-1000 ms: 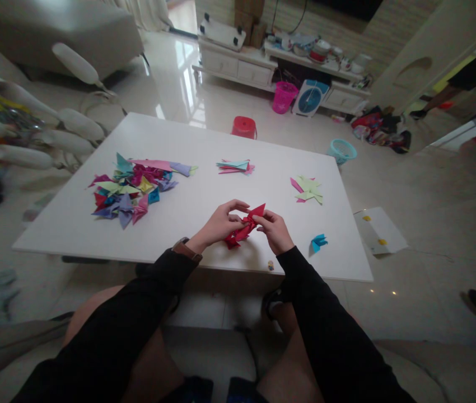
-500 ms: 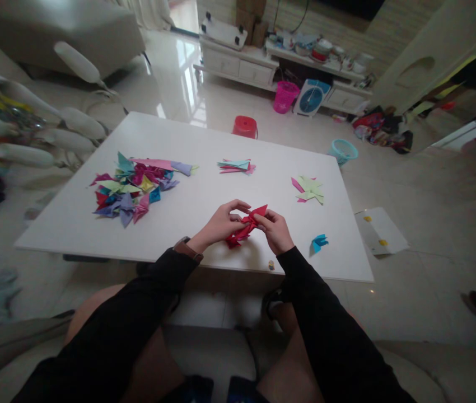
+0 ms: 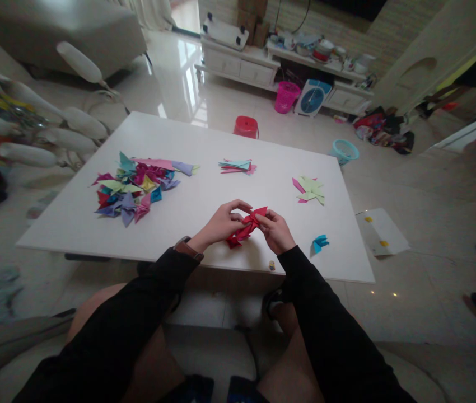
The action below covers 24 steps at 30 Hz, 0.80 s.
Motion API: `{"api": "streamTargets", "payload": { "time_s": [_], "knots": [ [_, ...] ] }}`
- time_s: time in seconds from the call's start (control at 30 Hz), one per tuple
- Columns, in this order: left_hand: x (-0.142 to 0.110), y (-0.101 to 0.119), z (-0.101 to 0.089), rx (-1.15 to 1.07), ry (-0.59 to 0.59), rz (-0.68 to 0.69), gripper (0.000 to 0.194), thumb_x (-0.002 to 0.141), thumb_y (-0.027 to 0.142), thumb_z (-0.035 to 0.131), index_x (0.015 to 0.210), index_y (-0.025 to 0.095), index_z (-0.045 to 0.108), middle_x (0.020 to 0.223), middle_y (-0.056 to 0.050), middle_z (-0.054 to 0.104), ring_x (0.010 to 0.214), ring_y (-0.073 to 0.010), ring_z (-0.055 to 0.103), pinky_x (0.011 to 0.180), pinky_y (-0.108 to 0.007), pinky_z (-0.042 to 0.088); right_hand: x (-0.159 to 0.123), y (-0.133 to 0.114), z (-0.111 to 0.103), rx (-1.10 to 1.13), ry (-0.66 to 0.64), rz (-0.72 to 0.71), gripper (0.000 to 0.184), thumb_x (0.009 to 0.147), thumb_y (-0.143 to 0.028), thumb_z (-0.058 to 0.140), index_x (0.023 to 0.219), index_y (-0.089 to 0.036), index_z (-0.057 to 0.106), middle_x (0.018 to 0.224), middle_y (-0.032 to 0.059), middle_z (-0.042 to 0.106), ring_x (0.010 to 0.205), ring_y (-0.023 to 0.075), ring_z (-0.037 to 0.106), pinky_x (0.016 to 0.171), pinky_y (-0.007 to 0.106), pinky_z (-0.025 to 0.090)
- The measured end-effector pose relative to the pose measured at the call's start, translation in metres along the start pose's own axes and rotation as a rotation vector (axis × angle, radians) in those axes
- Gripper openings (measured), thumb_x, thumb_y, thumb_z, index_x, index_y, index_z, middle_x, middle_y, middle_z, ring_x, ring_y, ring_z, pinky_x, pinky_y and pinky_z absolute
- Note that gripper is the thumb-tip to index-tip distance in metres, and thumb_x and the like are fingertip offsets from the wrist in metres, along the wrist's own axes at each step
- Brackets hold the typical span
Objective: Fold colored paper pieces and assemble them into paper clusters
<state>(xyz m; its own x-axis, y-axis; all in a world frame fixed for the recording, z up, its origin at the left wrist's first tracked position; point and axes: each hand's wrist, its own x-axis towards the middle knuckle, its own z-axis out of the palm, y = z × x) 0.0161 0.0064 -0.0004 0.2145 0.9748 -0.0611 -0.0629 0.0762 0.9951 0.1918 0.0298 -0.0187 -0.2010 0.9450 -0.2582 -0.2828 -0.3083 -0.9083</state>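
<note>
A red folded-paper piece (image 3: 259, 214) is held between my two hands above the near side of the white table (image 3: 191, 224). My left hand (image 3: 228, 223) pinches its left part with thumb and fingers, a watch on the wrist. On the other side, my right hand (image 3: 278, 230) grips its edge between thumb and forefinger. More red folded paper (image 3: 234, 240) shows just below my left fingers; whether it joins the held piece I cannot tell. A blue folded-paper piece (image 3: 320, 243) lies right of my right hand, and a small sticker-like figure (image 3: 271, 265) is near the table's front edge.
Many-coloured folded papers form a heap (image 3: 126, 207) on the table's left. A stack of folded strips (image 3: 237, 166) lies at the back middle, green and pink folded pieces (image 3: 310, 190) at the right. Beyond the table stand a red bucket (image 3: 246, 127) and a teal basket (image 3: 344, 150).
My hands keep almost the same grip on the red paper, which has barely shifted. At the far right edge, a second dark shoe has come into view.
</note>
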Motion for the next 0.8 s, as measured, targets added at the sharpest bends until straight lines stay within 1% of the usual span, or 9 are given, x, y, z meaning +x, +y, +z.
{"api": "streamTargets", "payload": {
  "time_s": [0.07,0.2,0.27,0.43,0.57,0.63,0.67,0.73,0.8],
  "knots": [
    [-0.0007,0.0013,0.0000,0.012,-0.002,0.004,0.032,0.075,0.018,0.072,0.105,0.013,0.064,0.109,-0.009,0.068,0.069,-0.0099,0.064,0.060,-0.022,0.055,-0.0007,-0.0016,0.0007,-0.008,-0.006,0.011,0.033,0.059,-0.037,0.090,0.074,-0.020,0.066,0.079,0.0003,0.069,0.083,0.0174,0.066,0.083,0.034,0.053],
    [-0.0013,0.0013,-0.0014,0.080,-0.030,0.017,0.029,0.075,0.016,0.069,0.103,0.014,0.066,0.082,-0.003,0.069,0.069,-0.0131,0.066,0.062,-0.024,0.054,-0.0013,-0.0044,0.0018,-0.006,0.021,0.032,0.033,0.057,-0.037,0.089,0.071,-0.020,0.064,0.077,0.0004,0.068,0.078,0.0161,0.064,0.079,0.032,0.054],
    [-0.0015,0.0012,-0.0024,0.109,-0.039,0.028,0.028,0.075,0.017,0.069,0.103,0.014,0.067,0.076,-0.003,0.068,0.071,-0.0153,0.068,0.063,-0.025,0.054,-0.0009,-0.0049,0.0018,-0.002,0.036,0.039,0.033,0.057,-0.038,0.088,0.069,-0.021,0.063,0.075,-0.0001,0.067,0.074,0.0151,0.063,0.076,0.031,0.054],
    [-0.0014,0.0022,-0.0040,0.186,-0.034,0.070,0.021,0.079,0.023,0.069,0.098,0.014,0.069,0.087,-0.006,0.072,0.077,-0.0175,0.070,0.065,-0.026,0.055,0.0002,-0.0038,0.0009,-0.036,0.035,0.043,0.035,0.059,-0.041,0.087,0.070,-0.020,0.061,0.072,-0.0013,0.064,0.071,0.0132,0.061,0.073,0.029,0.052],
    [-0.0001,0.0014,-0.0053,0.299,0.000,0.139,0.015,0.081,0.025,0.068,0.092,0.016,0.073,0.096,-0.007,0.070,0.081,-0.0153,0.067,0.069,-0.025,0.054,0.0001,-0.0021,0.0016,-0.031,0.020,0.052,0.035,0.057,-0.040,0.088,0.070,-0.020,0.062,0.073,-0.0012,0.065,0.071,0.0130,0.060,0.071,0.028,0.051],
    [0.0007,0.0006,-0.0062,0.336,0.005,0.169,0.014,0.081,0.024,0.067,0.090,0.016,0.074,0.097,-0.006,0.069,0.081,-0.0145,0.066,0.070,-0.025,0.053,0.0008,-0.0015,0.0010,-0.049,0.014,0.058,0.034,0.060,-0.041,0.085,0.070,-0.020,0.061,0.072,-0.0013,0.064,0.070,0.0132,0.060,0.071,0.029,0.050],
    [0.0010,0.0002,-0.0068,0.347,0.012,0.180,0.013,0.081,0.024,0.067,0.090,0.017,0.074,0.096,-0.006,0.069,0.081,-0.0146,0.065,0.071,-0.026,0.053,0.0015,-0.0015,0.0001,-0.061,0.026,0.056,0.032,0.063,-0.042,0.083,0.071,-0.020,0.061,0.072,-0.0013,0.063,0.070,0.0134,0.060,0.072,0.029,0.051],
    [0.0015,-0.0001,-0.0080,0.359,0.038,0.187,0.013,0.082,0.025,0.067,0.089,0.017,0.074,0.094,-0.006,0.069,0.083,-0.0152,0.065,0.072,-0.026,0.052,0.0028,-0.0029,-0.0033,-0.105,0.092,0.015,0.026,0.068,-0.041,0.075,0.072,-0.021,0.059,0.074,-0.0008,0.064,0.071,0.0144,0.061,0.073,0.031,0.051],
    [0.0019,0.0002,-0.0093,0.369,0.070,0.181,0.013,0.082,0.025,0.067,0.088,0.017,0.074,0.094,-0.006,0.069,0.082,-0.0153,0.064,0.072,-0.026,0.052,0.0030,-0.0071,-0.0078,-0.204,0.170,-0.093,0.016,0.070,-0.035,0.068,0.075,-0.022,0.060,0.080,-0.0001,0.064,0.073,0.0151,0.062,0.071,0.031,0.050]
  ]
}}
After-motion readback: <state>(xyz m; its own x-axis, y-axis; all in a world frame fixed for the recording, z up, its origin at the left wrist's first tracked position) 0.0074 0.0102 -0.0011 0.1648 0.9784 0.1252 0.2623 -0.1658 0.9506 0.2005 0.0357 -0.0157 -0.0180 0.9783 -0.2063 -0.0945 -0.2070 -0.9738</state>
